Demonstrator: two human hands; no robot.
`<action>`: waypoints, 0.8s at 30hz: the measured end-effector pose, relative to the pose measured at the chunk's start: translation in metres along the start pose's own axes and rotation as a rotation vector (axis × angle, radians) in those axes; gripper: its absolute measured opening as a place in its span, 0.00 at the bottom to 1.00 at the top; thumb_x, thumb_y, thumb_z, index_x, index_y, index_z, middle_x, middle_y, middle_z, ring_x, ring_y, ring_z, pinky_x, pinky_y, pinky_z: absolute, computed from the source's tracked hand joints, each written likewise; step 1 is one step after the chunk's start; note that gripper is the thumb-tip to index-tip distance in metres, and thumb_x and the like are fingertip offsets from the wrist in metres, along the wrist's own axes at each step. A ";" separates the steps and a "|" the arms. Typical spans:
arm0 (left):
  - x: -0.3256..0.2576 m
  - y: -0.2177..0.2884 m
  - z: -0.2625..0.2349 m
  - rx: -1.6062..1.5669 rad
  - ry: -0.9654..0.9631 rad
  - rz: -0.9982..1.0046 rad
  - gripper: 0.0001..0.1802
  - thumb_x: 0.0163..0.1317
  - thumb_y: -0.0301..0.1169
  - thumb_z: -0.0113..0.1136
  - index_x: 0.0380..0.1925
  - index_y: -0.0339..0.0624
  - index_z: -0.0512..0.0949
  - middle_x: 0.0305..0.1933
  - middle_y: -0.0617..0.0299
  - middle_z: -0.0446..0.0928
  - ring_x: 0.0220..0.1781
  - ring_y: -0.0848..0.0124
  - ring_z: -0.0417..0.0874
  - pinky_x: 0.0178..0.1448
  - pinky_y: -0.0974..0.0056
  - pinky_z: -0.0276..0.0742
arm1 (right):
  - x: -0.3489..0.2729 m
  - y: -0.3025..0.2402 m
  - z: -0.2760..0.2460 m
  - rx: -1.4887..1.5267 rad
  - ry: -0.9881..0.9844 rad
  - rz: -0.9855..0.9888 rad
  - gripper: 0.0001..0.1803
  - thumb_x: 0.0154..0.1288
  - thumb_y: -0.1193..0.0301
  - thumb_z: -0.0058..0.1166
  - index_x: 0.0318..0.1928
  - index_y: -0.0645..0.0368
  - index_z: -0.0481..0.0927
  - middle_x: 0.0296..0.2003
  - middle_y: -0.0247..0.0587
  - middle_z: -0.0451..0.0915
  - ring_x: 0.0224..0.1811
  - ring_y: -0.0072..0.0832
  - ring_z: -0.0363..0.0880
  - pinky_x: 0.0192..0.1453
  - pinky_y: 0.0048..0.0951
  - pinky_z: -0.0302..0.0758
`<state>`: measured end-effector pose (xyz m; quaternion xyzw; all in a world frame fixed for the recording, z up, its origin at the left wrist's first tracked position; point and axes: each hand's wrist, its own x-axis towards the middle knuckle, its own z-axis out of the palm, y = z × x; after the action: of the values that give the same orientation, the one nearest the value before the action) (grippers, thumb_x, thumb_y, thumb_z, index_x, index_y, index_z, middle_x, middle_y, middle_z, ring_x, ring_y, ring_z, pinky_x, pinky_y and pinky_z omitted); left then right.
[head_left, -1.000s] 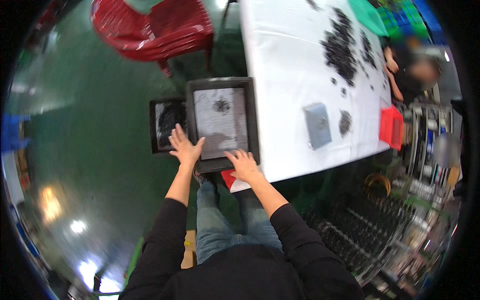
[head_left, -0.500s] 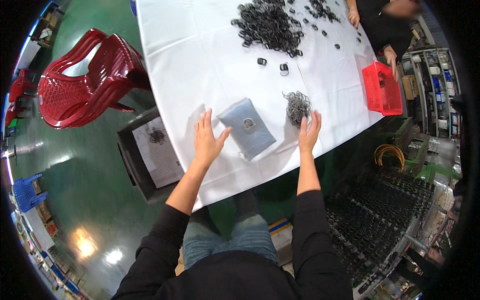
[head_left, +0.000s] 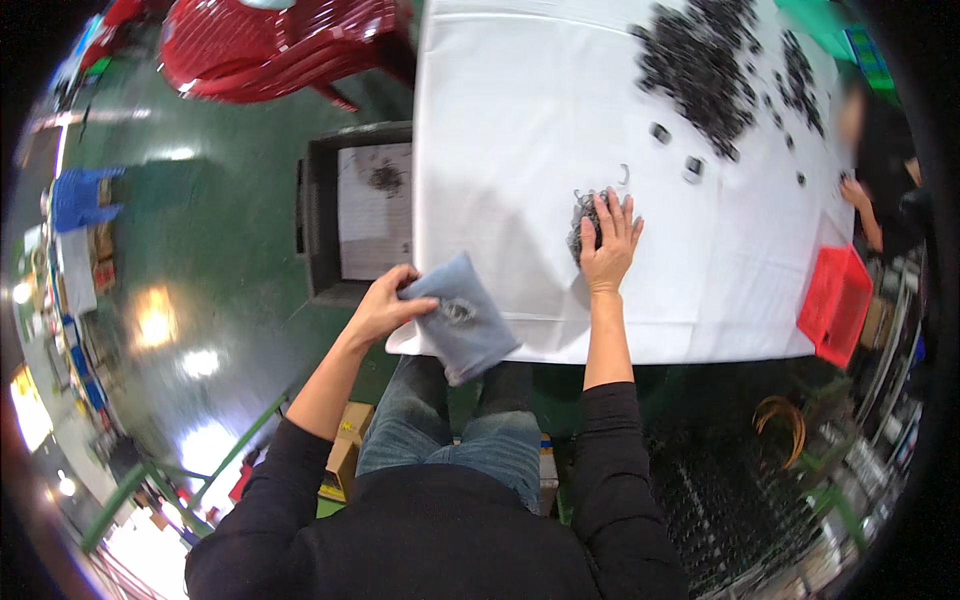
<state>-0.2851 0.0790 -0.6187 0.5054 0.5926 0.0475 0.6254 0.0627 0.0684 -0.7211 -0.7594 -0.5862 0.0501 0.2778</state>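
Observation:
At the table's near edge, my left hand grips one corner of a flat blue-grey rectangular packet, thumb on top and fingers underneath. A small clump of thin grey rings lies on the packet's upper face. My right hand rests palm down with fingers stretched out over a small pile of thin dark wire-like rings, hiding part of it. One loose curved piece lies just beyond the fingertips.
A large heap of black buckle-like parts covers the far side of the white-clothed table. A red basket stands at the right edge near a co-worker's hand. Left are a grey crate and red chairs.
My left hand has taken hold of the packet and drawn it toward me over the table edge. My right hand has moved onto the ring pile. The view has shifted.

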 end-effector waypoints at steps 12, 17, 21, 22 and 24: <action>-0.166 -0.127 -0.123 -0.266 0.063 -0.213 0.21 0.45 0.31 0.74 0.38 0.38 0.75 0.35 0.66 0.75 0.39 0.76 0.74 0.46 0.69 0.69 | -0.040 -0.297 0.142 0.323 -0.280 -0.226 0.23 0.61 0.59 0.57 0.57 0.44 0.77 0.63 0.37 0.69 0.70 0.40 0.61 0.74 0.54 0.46; -0.173 -0.145 -0.135 -0.356 0.105 -0.208 0.20 0.44 0.28 0.72 0.37 0.40 0.75 0.35 0.68 0.74 0.40 0.76 0.73 0.47 0.70 0.69 | 0.003 -0.222 0.123 0.141 0.020 -0.073 0.24 0.69 0.62 0.48 0.64 0.48 0.69 0.67 0.41 0.65 0.73 0.41 0.54 0.75 0.50 0.46; -0.167 -0.148 -0.130 -0.378 0.091 -0.215 0.19 0.44 0.27 0.72 0.36 0.41 0.74 0.34 0.69 0.73 0.39 0.76 0.72 0.47 0.70 0.68 | 0.059 -0.066 0.062 -0.096 0.249 0.203 0.30 0.71 0.58 0.42 0.68 0.59 0.61 0.68 0.50 0.61 0.73 0.43 0.53 0.74 0.51 0.47; -0.164 -0.147 -0.127 -0.359 0.096 -0.223 0.19 0.44 0.27 0.72 0.36 0.41 0.74 0.34 0.69 0.73 0.39 0.76 0.72 0.47 0.70 0.68 | 0.069 -0.033 0.046 -0.159 0.252 0.330 0.31 0.71 0.57 0.42 0.68 0.60 0.59 0.68 0.51 0.60 0.73 0.43 0.53 0.74 0.52 0.47; -0.154 -0.143 -0.115 -0.351 0.090 -0.229 0.20 0.44 0.27 0.73 0.36 0.41 0.74 0.34 0.69 0.73 0.39 0.77 0.71 0.46 0.70 0.68 | 0.081 0.026 0.018 -0.266 0.226 0.365 0.32 0.71 0.56 0.41 0.69 0.61 0.57 0.68 0.53 0.60 0.73 0.44 0.52 0.73 0.54 0.48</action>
<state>-0.4983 -0.0255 -0.5853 0.3154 0.6561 0.1014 0.6781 0.1026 0.1447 -0.7280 -0.8832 -0.4062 -0.0632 0.2256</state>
